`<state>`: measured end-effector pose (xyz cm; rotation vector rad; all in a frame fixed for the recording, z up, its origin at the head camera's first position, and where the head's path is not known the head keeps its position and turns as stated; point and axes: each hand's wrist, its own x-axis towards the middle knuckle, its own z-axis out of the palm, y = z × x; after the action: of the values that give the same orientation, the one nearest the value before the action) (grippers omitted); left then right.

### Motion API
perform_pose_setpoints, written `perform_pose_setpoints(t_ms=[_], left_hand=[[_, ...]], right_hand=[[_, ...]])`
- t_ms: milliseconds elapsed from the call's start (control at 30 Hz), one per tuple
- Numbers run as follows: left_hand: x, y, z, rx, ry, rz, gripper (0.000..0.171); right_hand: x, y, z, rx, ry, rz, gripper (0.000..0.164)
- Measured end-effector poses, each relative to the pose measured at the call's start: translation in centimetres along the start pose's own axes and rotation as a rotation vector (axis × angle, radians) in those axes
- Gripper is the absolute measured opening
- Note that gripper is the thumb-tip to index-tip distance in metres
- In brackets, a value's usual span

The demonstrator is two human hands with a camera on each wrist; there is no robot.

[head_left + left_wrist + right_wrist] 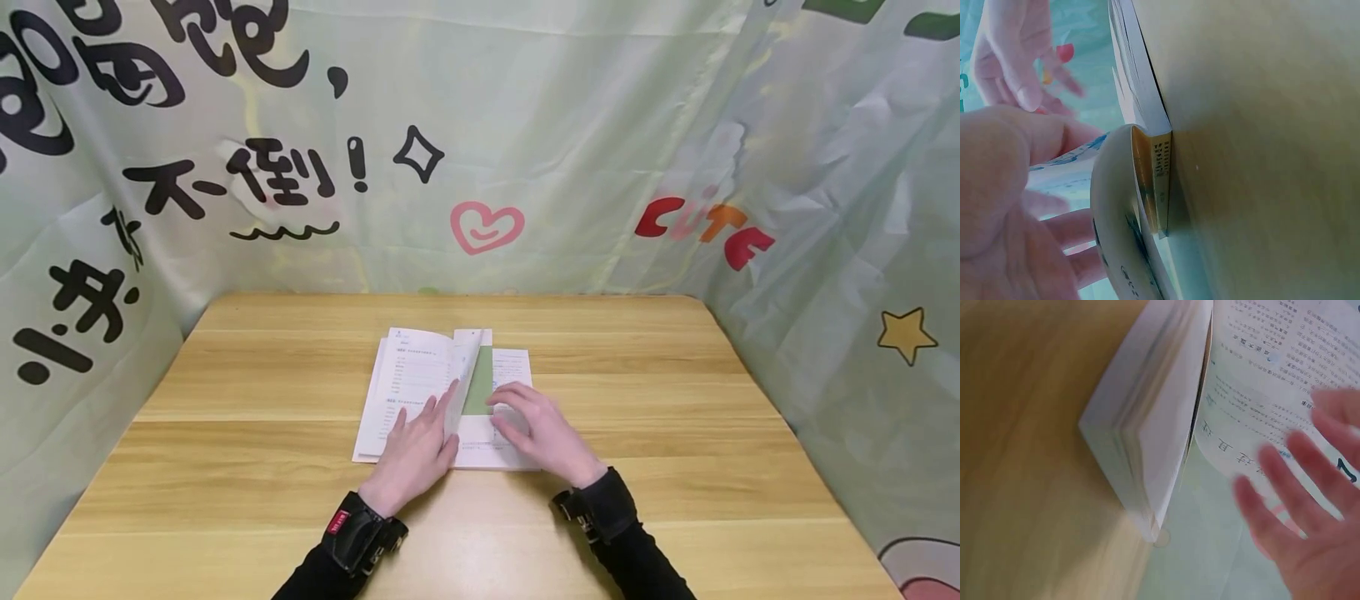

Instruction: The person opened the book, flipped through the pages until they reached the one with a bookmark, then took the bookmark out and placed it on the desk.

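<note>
A thick paperback book [420, 367] lies spread on the table, with printed text on its left page. Near the gutter a leaf [462, 371] stands partly raised. My left hand [412, 462] rests on the left page with its fingers extended, the index finger against the raised leaf and the thumb by the gutter. Over the right side, beside a green panel [478, 387], is my right hand [551, 433]. In the right wrist view its fingers [1285, 487] are spread and hold nothing, above a printed page [1260, 369].
The book sits on a wooden table [637, 375], near its middle. Behind and beside the table hangs a pale green printed cloth [562, 125]. Both wrists wear dark bands, the left one [352, 533] with a red tag.
</note>
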<state>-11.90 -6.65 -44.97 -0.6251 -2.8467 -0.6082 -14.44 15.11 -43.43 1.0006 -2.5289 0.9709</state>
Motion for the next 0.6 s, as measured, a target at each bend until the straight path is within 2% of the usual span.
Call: perform_pose_setpoints(t_ms=[133,233,433,600], left_hand=[[0.2,-0.2,-0.1,-0.055,0.094,-0.019,0.082],[0.4,-0.3,-0.3,-0.103,0.135,-0.022,0.089],[0.5,-0.4,-0.9,-0.140,0.178,-0.015,0.103],[0.5,-0.3,-1.3,-0.061,0.219,-0.011,0.108]], right_hand=[[-0.3,-0.5,0.5,0.003,-0.198,0.043,0.037],[-0.5,-0.8,0.8,0.007,-0.283,0.069,0.044],[-0.4,-1.0,1.1,0.054,-0.323,0.077,0.050],[-0.4,-1.1,1.5,0.009,-0.349,0.048,0.053]])
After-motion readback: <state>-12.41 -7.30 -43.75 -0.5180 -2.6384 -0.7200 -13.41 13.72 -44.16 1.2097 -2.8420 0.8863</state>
